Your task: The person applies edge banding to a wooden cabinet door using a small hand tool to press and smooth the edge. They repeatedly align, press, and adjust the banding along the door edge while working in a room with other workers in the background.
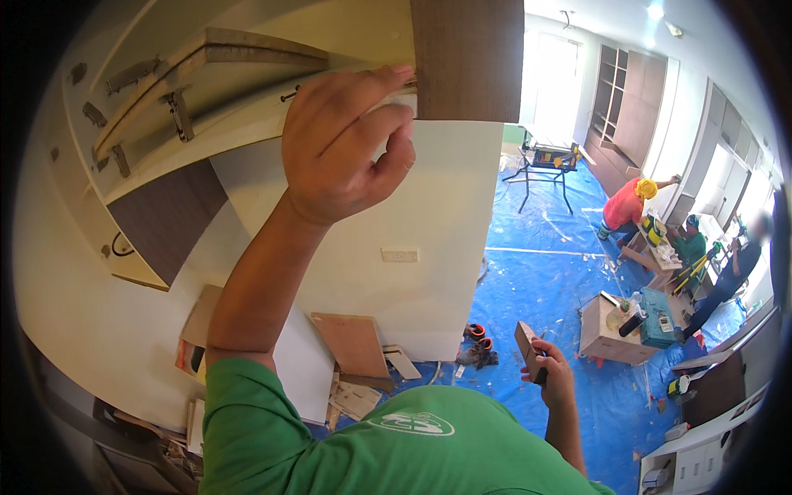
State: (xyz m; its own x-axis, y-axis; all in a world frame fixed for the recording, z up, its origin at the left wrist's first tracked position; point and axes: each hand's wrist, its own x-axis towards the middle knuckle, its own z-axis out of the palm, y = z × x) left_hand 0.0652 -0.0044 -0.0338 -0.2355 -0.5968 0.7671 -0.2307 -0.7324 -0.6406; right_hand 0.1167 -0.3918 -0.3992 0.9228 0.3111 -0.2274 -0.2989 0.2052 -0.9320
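My left hand (351, 136) is raised to the open overhead cabinet (239, 124), beside the lower edge of a brown wood-grain panel (469, 62). Its fingers are curled in toward the thumb at the pale cabinet edge; what they pinch, if anything, is hidden. A dark screw-like piece (289, 94) shows just left of the knuckles. Metal hinges (179, 115) hang farther left, along an angled board (264, 48). Lower down at the right, my right hand (554, 370) grips a flat brown piece of wood (525, 342), tilted upward, away from the cabinet.
Blue plastic sheeting (536, 280) covers the floor. Shoes (476, 351) and leaning boards (351, 342) lie below. A wooden box (606, 334) carries a teal toolbox (657, 318). Several people work at the right, one in a red shirt (624, 206). A table saw (551, 157) stands farther back.
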